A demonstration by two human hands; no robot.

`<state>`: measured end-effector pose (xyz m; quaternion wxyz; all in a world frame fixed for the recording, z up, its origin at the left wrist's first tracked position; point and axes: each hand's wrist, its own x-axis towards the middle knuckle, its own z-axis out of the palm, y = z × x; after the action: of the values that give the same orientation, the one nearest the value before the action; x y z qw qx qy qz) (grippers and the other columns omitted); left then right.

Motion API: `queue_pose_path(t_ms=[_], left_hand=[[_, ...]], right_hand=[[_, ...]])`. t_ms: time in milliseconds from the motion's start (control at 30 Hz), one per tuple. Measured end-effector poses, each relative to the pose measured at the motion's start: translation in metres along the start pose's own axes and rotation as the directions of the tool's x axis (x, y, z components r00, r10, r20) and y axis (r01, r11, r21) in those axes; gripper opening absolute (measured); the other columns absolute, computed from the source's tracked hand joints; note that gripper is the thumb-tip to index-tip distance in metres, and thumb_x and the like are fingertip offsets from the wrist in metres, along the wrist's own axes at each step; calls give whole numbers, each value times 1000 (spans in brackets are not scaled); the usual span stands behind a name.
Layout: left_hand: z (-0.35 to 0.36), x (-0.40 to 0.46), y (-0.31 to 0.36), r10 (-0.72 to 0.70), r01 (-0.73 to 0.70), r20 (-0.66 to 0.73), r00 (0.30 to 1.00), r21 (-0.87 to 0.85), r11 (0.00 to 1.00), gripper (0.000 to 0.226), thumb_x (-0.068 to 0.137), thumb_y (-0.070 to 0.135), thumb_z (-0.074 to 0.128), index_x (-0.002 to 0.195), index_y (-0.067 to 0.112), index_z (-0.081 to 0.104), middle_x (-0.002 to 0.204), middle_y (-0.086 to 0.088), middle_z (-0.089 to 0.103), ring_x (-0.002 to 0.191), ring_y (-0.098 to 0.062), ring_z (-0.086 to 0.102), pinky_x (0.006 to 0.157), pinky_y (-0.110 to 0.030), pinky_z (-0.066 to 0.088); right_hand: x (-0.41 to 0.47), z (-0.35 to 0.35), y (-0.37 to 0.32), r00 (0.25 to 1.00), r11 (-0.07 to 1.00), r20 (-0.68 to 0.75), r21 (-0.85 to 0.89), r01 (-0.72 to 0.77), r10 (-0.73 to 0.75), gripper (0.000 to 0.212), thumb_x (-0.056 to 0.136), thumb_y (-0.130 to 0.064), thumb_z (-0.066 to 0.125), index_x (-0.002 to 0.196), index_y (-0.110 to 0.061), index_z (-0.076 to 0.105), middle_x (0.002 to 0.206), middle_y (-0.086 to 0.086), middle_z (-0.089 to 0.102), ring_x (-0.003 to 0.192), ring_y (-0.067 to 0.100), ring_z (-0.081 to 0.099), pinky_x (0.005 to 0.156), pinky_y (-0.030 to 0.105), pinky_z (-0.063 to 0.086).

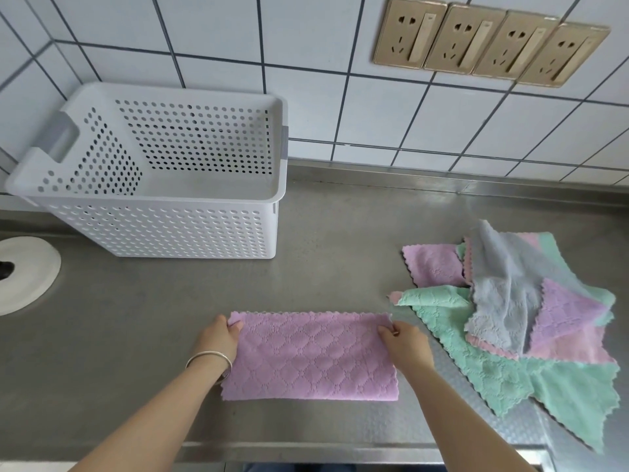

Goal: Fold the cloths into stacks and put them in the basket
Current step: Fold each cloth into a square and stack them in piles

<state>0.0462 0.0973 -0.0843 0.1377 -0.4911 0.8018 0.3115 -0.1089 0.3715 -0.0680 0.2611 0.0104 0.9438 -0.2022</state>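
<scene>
Cloth (309, 357), pinched at both far corners by left hand (221, 338) and right hand (405, 342), wants edges matched squarely before creasing.

We reach both forearms forward, our left hand (223, 337) and right hand (405, 342) set apart, fingers (235, 326) curled in a pinch, a bangle (209, 361) on our left wrist.

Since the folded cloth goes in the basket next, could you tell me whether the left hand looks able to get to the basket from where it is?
Probably yes. The left hand pinches the purple cloth, and only bare counter lies between it and the open-topped basket.
</scene>
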Motion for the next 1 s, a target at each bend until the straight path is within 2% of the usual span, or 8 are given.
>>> queue_pose_path(t_ms=[167, 333, 400, 467, 600, 700, 833, 1000], left_hand=[[1, -1, 4, 4, 0, -56, 998, 65, 998, 37, 94, 36, 42, 102, 2, 54, 107, -24, 63, 99, -39, 60, 82, -39, 48], [-2, -17, 5, 16, -7, -213, 977, 42, 999, 35, 88, 38, 55, 95, 4, 51, 96, -21, 64, 88, -40, 61, 66, -37, 43], [4, -21, -2, 83, -105, -310, 947, -56, 993, 39, 76, 31, 72, 94, 5, 50, 98, -22, 58, 87, -41, 57, 67, -42, 44], [14, -26, -9, 273, -279, -391, 879, 42, 959, 45, 70, 38, 71, 99, 9, 52, 105, -19, 56, 92, -39, 54, 76, -46, 46], [37, -48, -4, 702, -614, -110, 703, 404, 678, 55, 91, 58, 18, 116, 26, 55, 125, 0, 62, 123, -23, 40, 106, -47, 25], [57, -50, -1, 764, -678, 128, 632, 569, 466, 59, 85, 64, 27, 127, 32, 51, 141, 7, 48, 146, -21, 2, 111, -55, 4], [65, -45, -5, 748, -666, 171, 642, 607, 433, 71, 77, 76, 25, 135, 38, 38, 158, 8, 5, 146, -26, -7, 107, -64, 2], [59, -47, 2, 684, -699, 289, 670, 556, 450, 74, 71, 83, 25, 134, 45, 36, 156, -1, 20, 145, -32, -7, 105, -65, -2]], right_hand=[[-2, 2, -2, 999, 999, -22, -32, -24, 23, 30, 90, -35, 51, 63, -21, 48, 76, 4, 62, 78, 24, 60, 66, 29, 47], [-11, 6, -1, 997, 999, -61, -2, -41, 41, 25, 90, -37, 51, 102, -15, 56, 97, 7, 66, 94, 27, 60, 73, 31, 44], [-19, 8, 0, 994, 996, -88, 77, -53, 59, 26, 90, -35, 51, 106, -14, 51, 102, 7, 65, 94, 27, 59, 74, 32, 43], [-30, 10, 3, 990, 990, -115, 121, -66, 80, 28, 90, -35, 51, 109, -13, 48, 106, 6, 63, 91, 25, 57, 74, 33, 42], [-54, 20, 15, 985, 982, -96, 138, -128, 142, 38, 89, -35, 50, 117, -10, 46, 112, 5, 57, 91, 21, 55, 75, 31, 44], [-69, 27, 20, 981, 981, -78, 99, -169, 177, 35, 86, -32, 49, 115, -12, 48, 109, 3, 57, 94, 20, 55, 79, 34, 47], [-77, 30, 18, 977, 978, -75, -49, -202, 198, 41, 86, -40, 47, 118, -14, 48, 115, 1, 56, 106, 19, 51, 88, 33, 44], [-81, 32, 17, 983, 960, -62, -215, -181, 171, 47, 91, -50, 42, 124, -18, 52, 122, 3, 52, 114, 21, 47, 94, 35, 42]])
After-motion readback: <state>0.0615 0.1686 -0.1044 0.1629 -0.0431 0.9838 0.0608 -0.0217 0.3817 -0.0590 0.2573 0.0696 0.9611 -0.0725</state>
